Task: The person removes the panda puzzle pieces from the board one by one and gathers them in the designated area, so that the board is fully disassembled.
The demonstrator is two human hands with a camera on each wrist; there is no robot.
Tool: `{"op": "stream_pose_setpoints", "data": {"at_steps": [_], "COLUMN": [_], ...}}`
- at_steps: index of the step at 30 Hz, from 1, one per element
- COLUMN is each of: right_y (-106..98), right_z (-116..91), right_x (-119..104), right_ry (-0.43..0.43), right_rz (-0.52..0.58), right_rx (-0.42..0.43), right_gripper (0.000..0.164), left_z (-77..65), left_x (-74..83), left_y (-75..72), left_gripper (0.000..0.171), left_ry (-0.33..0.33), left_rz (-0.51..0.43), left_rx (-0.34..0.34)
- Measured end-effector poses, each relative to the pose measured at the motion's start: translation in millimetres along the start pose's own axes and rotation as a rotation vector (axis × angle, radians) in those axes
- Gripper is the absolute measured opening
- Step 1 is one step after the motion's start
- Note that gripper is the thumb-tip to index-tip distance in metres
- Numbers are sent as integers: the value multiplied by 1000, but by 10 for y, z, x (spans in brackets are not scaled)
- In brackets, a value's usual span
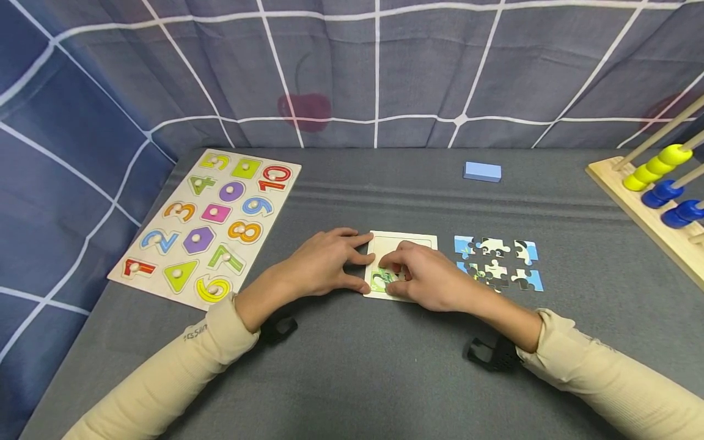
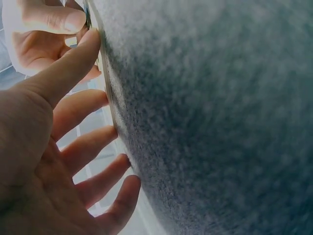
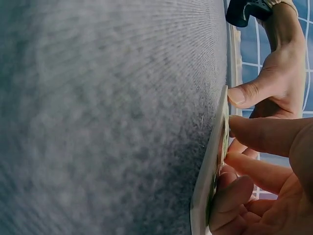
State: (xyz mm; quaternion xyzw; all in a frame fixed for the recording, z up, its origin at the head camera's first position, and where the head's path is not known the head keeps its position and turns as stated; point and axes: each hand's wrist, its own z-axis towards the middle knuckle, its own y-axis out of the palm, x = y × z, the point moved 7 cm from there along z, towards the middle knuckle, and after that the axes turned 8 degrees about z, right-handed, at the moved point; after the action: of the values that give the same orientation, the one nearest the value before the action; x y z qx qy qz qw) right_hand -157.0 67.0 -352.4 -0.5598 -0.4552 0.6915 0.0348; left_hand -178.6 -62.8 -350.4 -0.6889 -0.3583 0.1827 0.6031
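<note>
A small white-framed puzzle tray [image 1: 406, 234] lies flat on the cloth in the head view, with green picture pieces [image 1: 378, 281] in its lower left corner. My left hand [image 1: 324, 263] is at the tray's left side, fingers spread, fingertips touching the edge; the left wrist view shows the same spread fingers [image 2: 78, 149]. Over the tray, my right hand [image 1: 431, 278] pinches a puzzle piece [image 1: 399, 276] between thumb and bent fingers, low against the tray. The hand itself covers much of that piece. Loose panda puzzle pieces [image 1: 495, 270] lie to the tray's right.
A wooden number-and-shape peg board [image 1: 187, 250] lies at the left. A blue block [image 1: 482, 172] sits near the back curtain [image 1: 341, 73]. At the right edge stands a wooden bead abacus [image 1: 610, 168] with yellow and blue beads. Grey cloth [image 1: 374, 366] covers the table.
</note>
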Motion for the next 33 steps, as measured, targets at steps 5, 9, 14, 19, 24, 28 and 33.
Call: {"op": "stream_pose_setpoints", "data": {"at_steps": [5, 9, 14, 19, 24, 28, 33], "right_y": [6, 5, 2, 1, -4, -22, -48], "right_z": [-3, -11, -14, -19, -28, -45, -39], "right_x": [4, 4, 2, -5, -6, -9, -25], "right_ry": [10, 9, 5, -3, -3, -7, -26], "right_rz": [-8, -1, 31, 64, 82, 99, 131], "right_rx": [10, 27, 41, 47, 51, 64, 92], "right_gripper": [28, 29, 31, 31, 31, 30, 21], "left_z": [1, 0, 4, 5, 8, 9, 6], "left_x": [1, 6, 6, 9, 7, 6, 8], "left_y": [-1, -3, 3, 0, 1, 0, -1], "left_gripper": [57, 58, 58, 58, 58, 58, 57], "left_ry": [-4, -8, -12, -9, -7, -2, -2], "left_rz": [-5, -11, -16, -13, -18, -20, -22], "left_rx": [0, -1, -7, -7, -3, 2, -2]}}
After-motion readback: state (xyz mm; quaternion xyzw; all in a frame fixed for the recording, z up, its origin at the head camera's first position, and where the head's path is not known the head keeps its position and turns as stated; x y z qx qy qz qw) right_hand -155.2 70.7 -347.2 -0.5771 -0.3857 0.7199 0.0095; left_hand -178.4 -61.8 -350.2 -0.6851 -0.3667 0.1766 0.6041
